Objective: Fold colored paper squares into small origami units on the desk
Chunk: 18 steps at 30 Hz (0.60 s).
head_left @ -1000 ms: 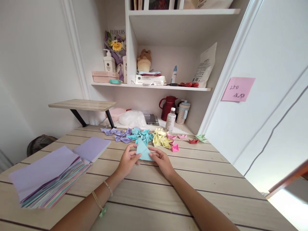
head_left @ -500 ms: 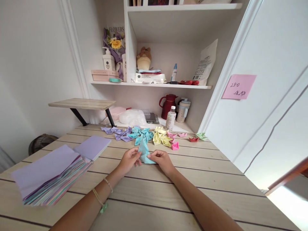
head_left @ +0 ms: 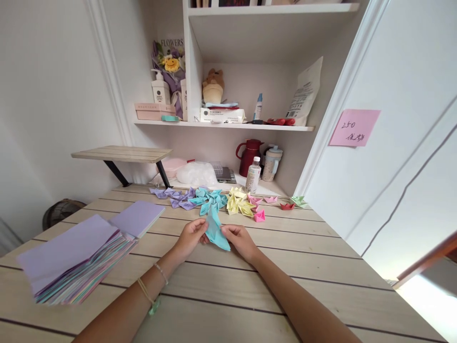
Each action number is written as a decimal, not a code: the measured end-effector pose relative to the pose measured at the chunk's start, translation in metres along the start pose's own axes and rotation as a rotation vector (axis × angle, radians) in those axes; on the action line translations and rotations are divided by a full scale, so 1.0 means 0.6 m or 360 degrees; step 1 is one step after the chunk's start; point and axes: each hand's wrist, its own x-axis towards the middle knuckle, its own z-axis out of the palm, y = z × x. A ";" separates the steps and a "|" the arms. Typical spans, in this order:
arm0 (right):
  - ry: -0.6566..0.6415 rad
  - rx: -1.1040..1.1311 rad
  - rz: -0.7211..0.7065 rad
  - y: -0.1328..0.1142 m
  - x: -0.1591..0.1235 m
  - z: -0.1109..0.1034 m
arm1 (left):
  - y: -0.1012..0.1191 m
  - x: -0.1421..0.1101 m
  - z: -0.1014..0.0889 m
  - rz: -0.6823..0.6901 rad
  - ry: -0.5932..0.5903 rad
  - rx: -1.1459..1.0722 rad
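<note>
A folded sheet of light blue paper [head_left: 216, 230] is held above the table, tilted, with a peak at its upper left. My left hand [head_left: 193, 238] pinches its left edge. At the right edge, the thumb and fingers of my right hand [head_left: 237, 238] grip it. Just beyond are folded paper boats: blue ones [head_left: 210, 196], purple ones [head_left: 183, 198], yellow ones [head_left: 239, 204], pink ones [head_left: 260, 216], a red one [head_left: 287, 206] and a green one [head_left: 299, 202].
Stacked coloured paper [head_left: 71, 257] lies at the left, beside a smaller purple stack [head_left: 137, 218]. Behind the boats stand a clear bottle [head_left: 253, 176], a dark red jug [head_left: 249, 159] and a speckled tumbler [head_left: 273, 164]. A small raised wooden shelf [head_left: 121, 153] stands back left.
The blue paper has turned between my hands: its lower end now points down to the right and its surface looks smoother and narrower. Both hands stay nearly in place.
</note>
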 end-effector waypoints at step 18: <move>0.0127 0.0132 0.0044 0.006 0.004 -0.003 | 0.006 -0.007 0.003 -0.0131 -0.0127 -0.0095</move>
